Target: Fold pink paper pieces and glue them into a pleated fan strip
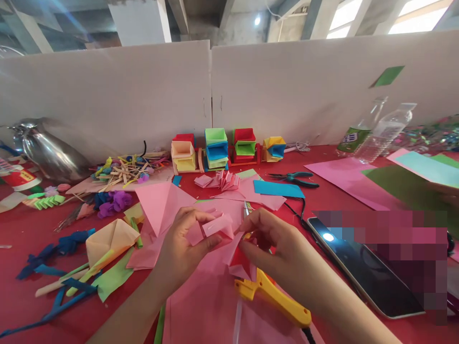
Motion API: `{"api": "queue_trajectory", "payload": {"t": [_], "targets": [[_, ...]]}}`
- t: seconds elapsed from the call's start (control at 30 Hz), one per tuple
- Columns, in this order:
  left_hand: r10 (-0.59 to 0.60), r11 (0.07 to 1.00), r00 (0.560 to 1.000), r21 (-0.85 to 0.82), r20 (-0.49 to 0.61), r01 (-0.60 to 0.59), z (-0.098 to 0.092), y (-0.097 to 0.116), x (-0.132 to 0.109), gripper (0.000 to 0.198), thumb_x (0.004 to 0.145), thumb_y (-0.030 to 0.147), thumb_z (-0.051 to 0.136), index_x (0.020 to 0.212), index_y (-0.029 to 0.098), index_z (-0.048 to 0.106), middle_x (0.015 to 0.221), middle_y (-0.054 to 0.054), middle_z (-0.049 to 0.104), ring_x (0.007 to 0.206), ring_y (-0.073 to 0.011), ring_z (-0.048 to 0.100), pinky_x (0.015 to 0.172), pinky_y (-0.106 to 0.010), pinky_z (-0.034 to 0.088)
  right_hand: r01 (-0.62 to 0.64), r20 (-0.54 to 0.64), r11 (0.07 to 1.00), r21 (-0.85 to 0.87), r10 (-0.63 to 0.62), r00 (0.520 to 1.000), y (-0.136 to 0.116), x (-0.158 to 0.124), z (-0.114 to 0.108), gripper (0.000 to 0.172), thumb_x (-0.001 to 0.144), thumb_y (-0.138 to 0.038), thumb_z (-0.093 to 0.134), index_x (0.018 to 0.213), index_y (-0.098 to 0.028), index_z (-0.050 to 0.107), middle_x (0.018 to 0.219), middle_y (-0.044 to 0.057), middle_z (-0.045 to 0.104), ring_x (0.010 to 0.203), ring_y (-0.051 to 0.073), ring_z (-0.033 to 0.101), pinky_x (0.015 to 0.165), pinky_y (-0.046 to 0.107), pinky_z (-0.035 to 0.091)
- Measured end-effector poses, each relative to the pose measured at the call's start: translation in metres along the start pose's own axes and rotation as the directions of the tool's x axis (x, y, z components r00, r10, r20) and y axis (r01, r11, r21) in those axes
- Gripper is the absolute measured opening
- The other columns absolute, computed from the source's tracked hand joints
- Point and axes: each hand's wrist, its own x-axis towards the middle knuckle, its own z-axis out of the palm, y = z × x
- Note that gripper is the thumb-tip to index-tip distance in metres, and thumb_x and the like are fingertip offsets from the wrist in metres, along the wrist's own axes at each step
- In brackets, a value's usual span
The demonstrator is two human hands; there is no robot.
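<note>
Between the thumb and fingers of my left hand (190,239) is a small folded piece of pink paper (219,226), held above the pink sheets. My right hand (268,239) is closed just to its right, fingertips pinched together; what lies in the pinch is partly hidden. Touching those fingertips is another pink paper fold (238,270) with a red inner side. Below my right hand a yellow hot glue gun (276,298) lies on a large pink sheet (201,306), a clear glue stick (237,322) at its back.
Folded colourful paper boxes (216,150) stand along the white partition (287,86). Pliers (294,179), a blue paper strip (278,189) and a phone (366,267) lie to the right, near plastic bottles (387,129). Leftward are a steel jug (53,150), sticks (127,172) and paper scraps (114,274).
</note>
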Motion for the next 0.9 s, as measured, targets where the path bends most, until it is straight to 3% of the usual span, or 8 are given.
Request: {"api": "queue_trajectory", "payload": {"t": [0.23, 0.33, 0.43, 0.6, 0.9], "targets": [[-0.067, 0.998, 0.995, -0.004, -0.07, 0.066, 0.0, -0.002, 0.002, 0.022, 0.074, 0.04, 0.066, 0.089, 0.025, 0.06, 0.099, -0.001, 0.056, 0.096, -0.0189, 0.055, 0.089, -0.034, 0.04, 0.033, 0.019, 0.999, -0.001, -0.033, 0.999, -0.014, 0.019, -0.012, 0.009, 0.073, -0.016, 0.052, 0.077, -0.021, 0.046, 0.065, -0.005, 0.052, 0.054, 0.009, 0.05, 0.045, 0.02, 0.036], [-0.109, 0.994, 0.991, -0.003, -0.074, 0.109, 0.0, -0.004, 0.003, 0.025, 0.074, 0.038, 0.065, 0.093, 0.023, 0.059, 0.099, -0.002, 0.057, 0.096, -0.02, 0.054, 0.088, -0.035, 0.041, 0.066, -0.03, 0.997, 0.026, -0.065, 0.997, -0.015, 0.021, -0.017, 0.009, 0.073, -0.018, 0.054, 0.078, -0.02, 0.047, 0.067, -0.004, 0.053, 0.056, 0.01, 0.05, 0.048, 0.022, 0.038], [-0.078, 0.997, 0.995, 0.007, -0.054, 0.079, -0.001, -0.003, 0.003, 0.024, 0.074, 0.039, 0.065, 0.089, 0.022, 0.059, 0.099, -0.003, 0.057, 0.097, -0.021, 0.054, 0.088, -0.035, 0.04, 0.031, -0.061, 0.997, 0.076, -0.027, 0.998, -0.015, 0.007, -0.017, 0.008, 0.074, -0.02, 0.053, 0.08, -0.02, 0.048, 0.064, -0.005, 0.049, 0.053, 0.009, 0.047, 0.047, 0.021, 0.036], [-0.014, 1.0, 1.0, 0.003, 0.021, 0.014, -0.002, 0.0, 0.002, 0.023, 0.074, 0.041, 0.066, 0.087, 0.023, 0.06, 0.095, -0.002, 0.055, 0.096, -0.0207, 0.054, 0.087, -0.034, 0.041, -0.043, 0.006, 0.981, 0.19, 0.042, 0.999, -0.006, -0.01, -0.004, 0.004, 0.074, -0.019, 0.054, 0.076, -0.019, 0.05, 0.062, -0.005, 0.049, 0.054, 0.008, 0.045, 0.049, 0.02, 0.033], [-0.027, 0.999, 0.996, -0.02, 0.084, 0.028, 0.0, -0.002, 0.002, 0.017, 0.074, 0.035, 0.066, 0.086, 0.024, 0.062, 0.094, -0.002, 0.054, 0.097, -0.0197, 0.054, 0.088, -0.036, 0.043, -0.121, 0.106, 0.98, 0.158, 0.105, 0.989, -0.002, 0.016, -0.007, 0.006, 0.072, -0.017, 0.056, 0.07, -0.018, 0.051, 0.053, -0.007, 0.044, 0.049, 0.006, 0.04, 0.044, 0.018, 0.026]]}}
